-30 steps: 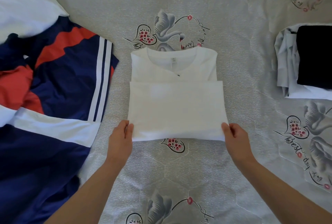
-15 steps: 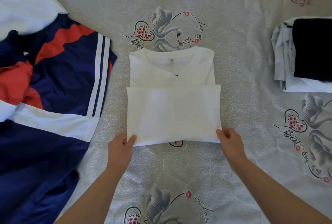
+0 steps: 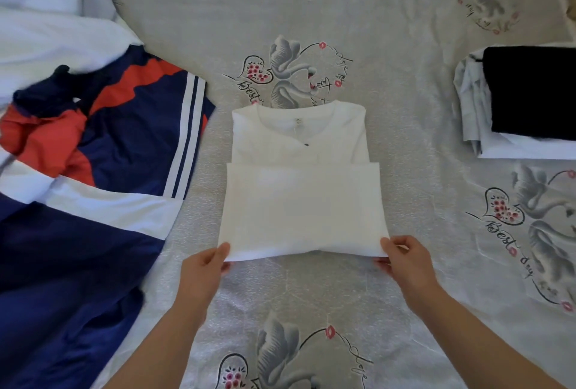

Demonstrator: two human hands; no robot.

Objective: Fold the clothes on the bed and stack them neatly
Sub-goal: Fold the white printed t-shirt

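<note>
I pinch the near corners of the half-folded white cotton T-shirt [image 3: 302, 201] at mid-bed, left hand [image 3: 204, 273] and right hand [image 3: 405, 261] each gripping one so the edge lifts evenly for the last fold. A folded stack topped with black cloth [image 3: 530, 92] waits right; the navy-and-red striped garment [image 3: 103, 151] lies unfolded left.

A folded white shirt [image 3: 302, 189] lies mid-bed [image 3: 405, 108]. The left hand [image 3: 204, 267] pinches its 7 o'clock corner, the right hand [image 3: 405, 259] its 5 o'clock corner. A navy jacket [image 3: 93, 186] lies at 9 o'clock, a folded stack [image 3: 526, 102] at 3 o'clock.
</note>
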